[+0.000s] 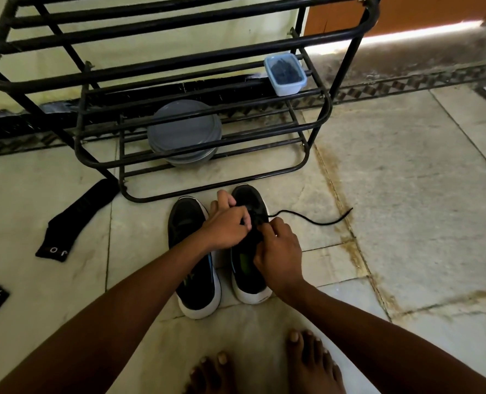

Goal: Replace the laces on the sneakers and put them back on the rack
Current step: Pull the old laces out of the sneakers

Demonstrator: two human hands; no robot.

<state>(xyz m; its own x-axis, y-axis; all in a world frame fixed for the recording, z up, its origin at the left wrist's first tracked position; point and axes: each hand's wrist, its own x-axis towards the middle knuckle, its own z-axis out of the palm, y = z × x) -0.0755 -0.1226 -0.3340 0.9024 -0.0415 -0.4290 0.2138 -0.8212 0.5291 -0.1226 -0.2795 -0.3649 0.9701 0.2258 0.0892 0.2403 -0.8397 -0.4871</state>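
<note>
Toes [313,362] of bare feet sat at the near edge on pale, veined stone tiles [406,194], the person apparently crouched close so that both arms reached down. Just beyond stood a pair of black mesh sneakers with thick white rubber soles, side by side, heels toward the person, which kept the eyelets facing up. Both hands met over the throat of one sneaker [250,288]. The left hand [227,228] had its fingers curled and pinched at the eyelet rows, seemingly holding the lace [315,221] there, and the right hand [278,251] pinched the same thin cord just beside it. Its free end trailed limp and wavy across the floor, so threading looked only part done. The other sneaker [193,280] lay untouched, its lacing too dark to judge. A flat black sock [74,220] lay further left. Farther off stood the black tubular-metal rack [207,194], with stacked round grey plates [183,132] on its low rails and a translucent plastic box [286,72] higher up
</note>
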